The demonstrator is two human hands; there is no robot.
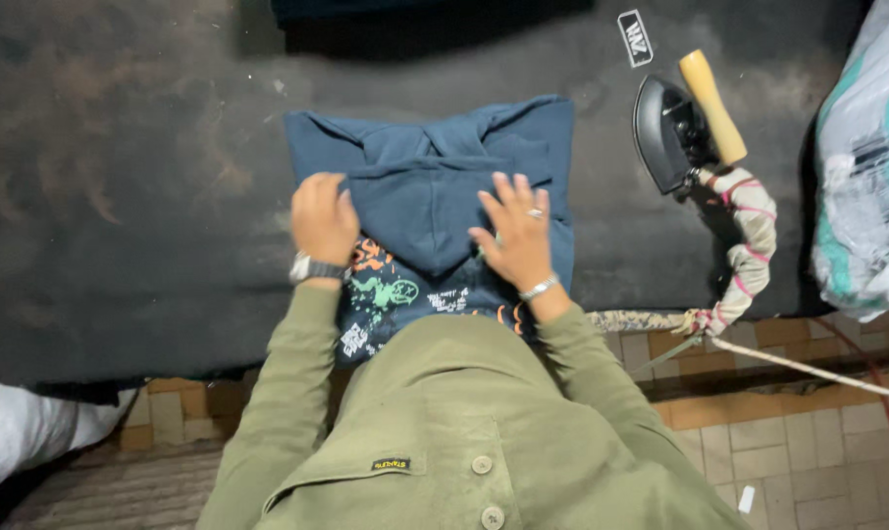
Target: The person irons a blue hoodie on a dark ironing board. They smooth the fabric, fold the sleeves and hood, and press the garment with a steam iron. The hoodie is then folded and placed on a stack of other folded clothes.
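Nearest the camera is the person's olive-green shirt (464, 432), a stiff woven cloth with pale buttons, its sleeves running forward to both wrists. The left hand (322, 218), with a watch on its wrist, lies curled and knuckles-up on the left edge of a folded navy hoodie (430, 186), fingers drawn together and pressing down rather than gripping. The right hand (516, 236), with a ring and a bracelet, lies flat with its fingers spread apart on the right half of the same garment, holding nothing. The hoodie sits on a dark padded table (121, 196), just ahead of the person's body; it is soft, thick fleece, folded into a rough square with the hood laid over the middle, and a colourful print shows at its near edge. This looks like the smoothing stage of a fold, and any further fold would seem to call for both palms to hold the layers level so they do not slide. Further off to the right rests a heavy black iron (672, 132) with a wooden handle, its cord (749, 231) wrapped in cloth. At the far right edge lies a plastic-wrapped bundle (866, 167).
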